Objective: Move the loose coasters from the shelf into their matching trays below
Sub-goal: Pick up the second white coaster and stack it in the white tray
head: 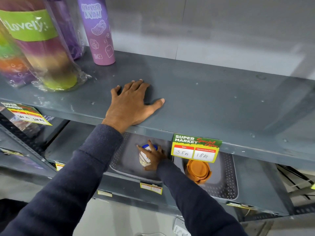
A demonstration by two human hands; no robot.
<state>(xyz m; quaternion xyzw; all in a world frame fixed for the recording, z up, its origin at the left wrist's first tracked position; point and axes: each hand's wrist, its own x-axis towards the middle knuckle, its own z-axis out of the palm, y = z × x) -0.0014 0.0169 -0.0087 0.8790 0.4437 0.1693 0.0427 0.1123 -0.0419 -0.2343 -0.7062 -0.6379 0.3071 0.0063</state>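
Note:
My left hand (131,104) lies flat, fingers spread, on the grey upper shelf (213,92), holding nothing. Below it, my right hand (153,156) is closed on a stack of white patterned coasters (144,159) with a blue piece at its back, inside the left grey perforated tray (122,160). The right grey tray (226,176) holds a stack of orange coasters (198,170). No loose coasters show on the upper shelf.
Tall wrapped bottles (44,53) and a purple bottle (98,31) stand at the upper shelf's left. A price tag (196,148) hangs from the shelf edge over the trays. Another tag (25,113) hangs at left. The shelf's front lip overhangs the trays.

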